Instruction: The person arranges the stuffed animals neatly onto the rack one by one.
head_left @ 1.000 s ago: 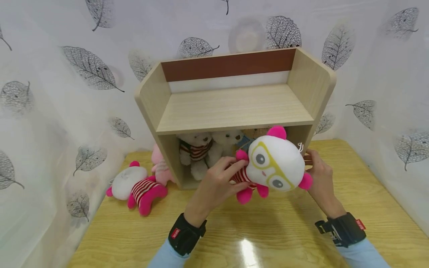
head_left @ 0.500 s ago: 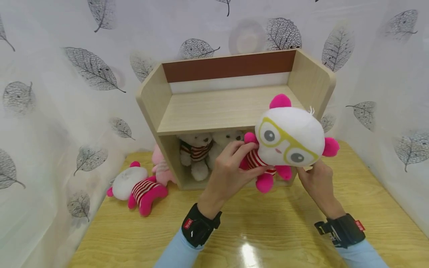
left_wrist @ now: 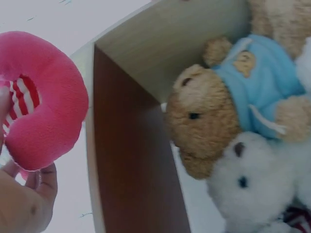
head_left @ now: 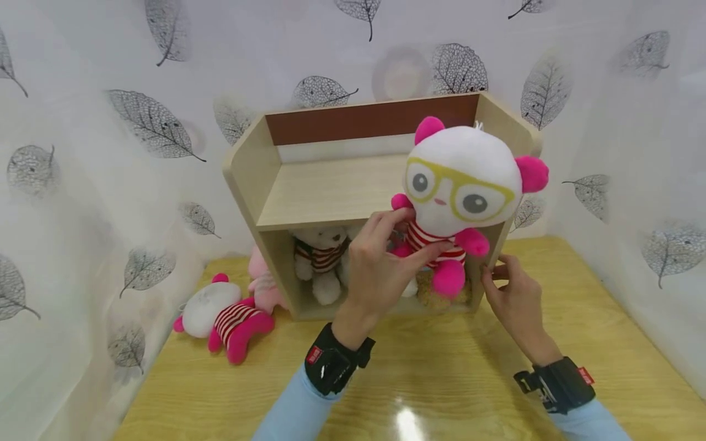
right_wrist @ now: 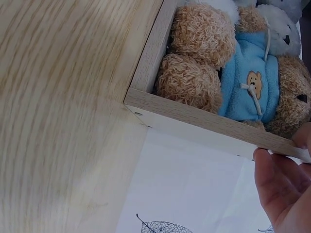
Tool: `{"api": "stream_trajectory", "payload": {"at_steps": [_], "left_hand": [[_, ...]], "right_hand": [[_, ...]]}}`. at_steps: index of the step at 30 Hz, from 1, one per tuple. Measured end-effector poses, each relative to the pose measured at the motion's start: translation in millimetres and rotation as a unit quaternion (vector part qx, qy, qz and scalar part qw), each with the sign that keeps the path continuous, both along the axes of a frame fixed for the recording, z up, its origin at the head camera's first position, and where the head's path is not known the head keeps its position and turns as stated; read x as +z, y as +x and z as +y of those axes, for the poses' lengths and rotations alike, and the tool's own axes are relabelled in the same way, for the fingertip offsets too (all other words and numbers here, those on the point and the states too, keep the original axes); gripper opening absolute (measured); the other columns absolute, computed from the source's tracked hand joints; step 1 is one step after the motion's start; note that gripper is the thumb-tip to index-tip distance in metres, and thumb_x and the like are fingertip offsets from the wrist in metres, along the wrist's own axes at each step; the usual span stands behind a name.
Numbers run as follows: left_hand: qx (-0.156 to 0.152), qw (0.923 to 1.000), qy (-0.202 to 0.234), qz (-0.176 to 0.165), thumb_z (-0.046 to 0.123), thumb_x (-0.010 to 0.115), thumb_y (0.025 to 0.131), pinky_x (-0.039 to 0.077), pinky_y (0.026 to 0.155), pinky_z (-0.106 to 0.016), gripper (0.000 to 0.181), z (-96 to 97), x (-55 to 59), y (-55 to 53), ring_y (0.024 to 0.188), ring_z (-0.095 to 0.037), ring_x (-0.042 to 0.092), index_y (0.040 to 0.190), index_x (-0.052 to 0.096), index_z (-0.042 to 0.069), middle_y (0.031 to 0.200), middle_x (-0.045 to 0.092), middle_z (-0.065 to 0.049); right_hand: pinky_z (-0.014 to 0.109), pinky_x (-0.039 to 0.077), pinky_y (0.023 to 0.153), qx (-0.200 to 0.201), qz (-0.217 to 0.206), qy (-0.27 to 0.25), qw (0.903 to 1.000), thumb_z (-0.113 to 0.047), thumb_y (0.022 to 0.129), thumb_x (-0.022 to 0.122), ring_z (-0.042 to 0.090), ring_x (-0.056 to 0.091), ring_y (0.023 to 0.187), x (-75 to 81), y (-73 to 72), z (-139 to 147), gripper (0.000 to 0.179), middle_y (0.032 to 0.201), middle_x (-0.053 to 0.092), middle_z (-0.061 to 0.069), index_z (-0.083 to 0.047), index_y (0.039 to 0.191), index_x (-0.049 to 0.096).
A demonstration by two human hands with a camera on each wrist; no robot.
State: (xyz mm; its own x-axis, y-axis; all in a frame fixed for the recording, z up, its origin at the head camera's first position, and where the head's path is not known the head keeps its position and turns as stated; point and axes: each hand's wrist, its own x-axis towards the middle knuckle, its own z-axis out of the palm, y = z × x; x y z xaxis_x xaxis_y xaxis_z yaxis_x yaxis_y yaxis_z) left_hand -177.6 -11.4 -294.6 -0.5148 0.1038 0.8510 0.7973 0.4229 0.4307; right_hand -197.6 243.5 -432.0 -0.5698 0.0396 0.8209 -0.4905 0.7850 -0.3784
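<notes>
My left hand (head_left: 377, 269) grips a plush panda (head_left: 463, 174) by its red-and-white striped body. The panda has a white head, yellow glasses and pink ears and limbs; it is held up in front of the wooden shelf unit (head_left: 331, 190), overlapping its right part. In the left wrist view its pink legs (left_wrist: 60, 102) show beside the shelf. My right hand (head_left: 515, 300) holds the front edge of the shelf's right side panel, thumb and fingers on either side of the board. Inside the lower compartment sit a brown teddy bear (right_wrist: 192, 80) in a blue hoodie and white teddy bears (head_left: 322, 263).
Left of the shelf, a second plush panda (head_left: 223, 315) lies on the wooden table (head_left: 436, 373). A light pink plush toy (head_left: 267, 285) leans by the shelf's left side. A leaf-patterned curtain (head_left: 88, 214) hangs behind and at both sides.
The panda has risen from before the lower compartment to the upper shelf's height and turned more upright, with my left hand. My right hand, earlier partly behind it, now shows on the side panel.
</notes>
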Motion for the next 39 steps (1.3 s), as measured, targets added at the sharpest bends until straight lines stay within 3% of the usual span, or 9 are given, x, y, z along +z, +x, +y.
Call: {"api": "stream_trajectory", "payload": {"at_steps": [6, 11, 18, 25, 33, 39], "left_hand": [[-0.021, 0.9978, 0.048, -0.041, 0.025, 0.089, 0.080, 0.057, 0.075, -0.013, 0.054, 10.5, 17.3, -9.2, 0.091, -0.016, 0.072, 0.124, 0.069, 0.001, 0.107, 0.069, -0.013], [-0.039, 0.9936, 0.082, -0.068, 0.022, 0.085, 0.085, 0.058, 0.075, -0.014, 0.051, 21.4, 24.7, -17.8, 0.095, -0.018, 0.073, 0.127, 0.068, 0.001, 0.112, 0.069, -0.014], [-0.014, 0.9930, 0.074, -0.091, 0.015, 0.077, 0.091, 0.058, 0.078, -0.013, 0.048, 28.3, 34.2, -39.1, 0.104, -0.022, 0.071, 0.134, 0.063, -0.002, 0.121, 0.065, -0.019], [0.036, 0.9903, 0.032, -0.130, 0.010, 0.074, 0.092, 0.057, 0.085, -0.017, 0.056, 34.4, 39.3, -62.5, 0.109, -0.025, 0.064, 0.144, 0.056, -0.001, 0.124, 0.060, -0.021], [0.037, 0.9838, -0.052, -0.168, 0.006, 0.066, 0.088, 0.047, 0.108, -0.032, 0.072, 38.6, 49.3, -75.3, 0.131, -0.027, 0.049, 0.155, 0.040, 0.002, 0.145, 0.047, -0.021], [0.045, 0.9747, -0.116, -0.185, 0.003, 0.057, 0.093, 0.039, 0.119, -0.032, 0.070, 46.0, 61.7, -85.8, 0.139, -0.029, 0.046, 0.159, 0.032, 0.004, 0.151, 0.042, -0.021]], "right_hand": [[0.011, 0.048, 0.049, -0.007, -0.011, 0.005, 0.9999, 0.003, 0.083, 0.075, 0.032, 0.073, 0.061, -2.2, 3.5, -0.3, 0.034, 0.078, 0.074, 0.020, 0.007, 0.114, 0.061], [0.012, 0.048, 0.048, -0.005, -0.005, -0.002, 1.0000, 0.004, 0.082, 0.076, 0.033, 0.072, 0.061, -7.0, 8.0, 1.4, 0.035, 0.079, 0.074, 0.020, 0.008, 0.114, 0.062], [0.012, 0.048, 0.048, -0.019, -0.016, 0.004, 0.9997, 0.001, 0.083, 0.075, 0.034, 0.072, 0.061, -7.8, 9.1, 2.2, 0.033, 0.078, 0.073, 0.022, 0.010, 0.112, 0.061], [0.013, 0.048, 0.045, -0.023, -0.014, 0.003, 0.9996, 0.002, 0.083, 0.075, 0.035, 0.072, 0.060, -10.4, 6.8, -0.3, 0.032, 0.077, 0.073, 0.023, 0.010, 0.111, 0.062], [0.013, 0.047, 0.046, -0.021, -0.008, -0.004, 0.9997, 0.002, 0.084, 0.074, 0.035, 0.072, 0.061, -7.6, 2.8, -3.6, 0.032, 0.078, 0.073, 0.022, 0.010, 0.112, 0.061], [0.013, 0.048, 0.047, -0.021, -0.008, -0.005, 0.9997, 0.002, 0.084, 0.074, 0.036, 0.072, 0.062, -3.7, 1.0, -4.1, 0.032, 0.078, 0.073, 0.023, 0.010, 0.112, 0.061]]}}
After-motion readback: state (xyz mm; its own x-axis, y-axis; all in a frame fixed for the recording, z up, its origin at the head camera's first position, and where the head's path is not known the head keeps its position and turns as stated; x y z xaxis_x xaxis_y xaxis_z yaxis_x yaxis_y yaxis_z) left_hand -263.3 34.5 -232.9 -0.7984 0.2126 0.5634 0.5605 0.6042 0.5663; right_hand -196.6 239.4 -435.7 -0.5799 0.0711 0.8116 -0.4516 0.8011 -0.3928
